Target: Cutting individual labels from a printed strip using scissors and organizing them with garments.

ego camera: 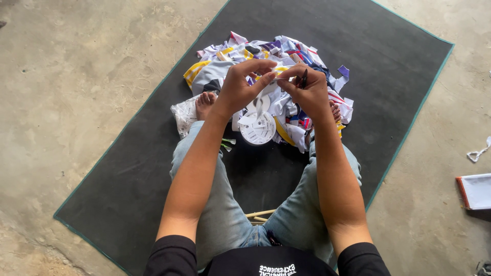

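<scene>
Frame centre: left hand [240,87] and right hand [306,91] pinch 1 small white fabric strip [279,76], lifted clear of the multicoloured fabric scrap pile [240,56] for inspection; right also grips a dark pen [304,78].

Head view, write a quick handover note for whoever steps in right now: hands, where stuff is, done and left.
Left hand: raised over the lap, fingertips pinching a small white piece, too small to identify.
Right hand: pinching the same piece, with a dark slim tool tucked between its fingers.
Pile of fabric scraps: on the dark mat, beyond the bare feet.
White round reel: below the hands, by the pile.
Done: cannot tell.
Left: the pile looks large and loose.
</scene>
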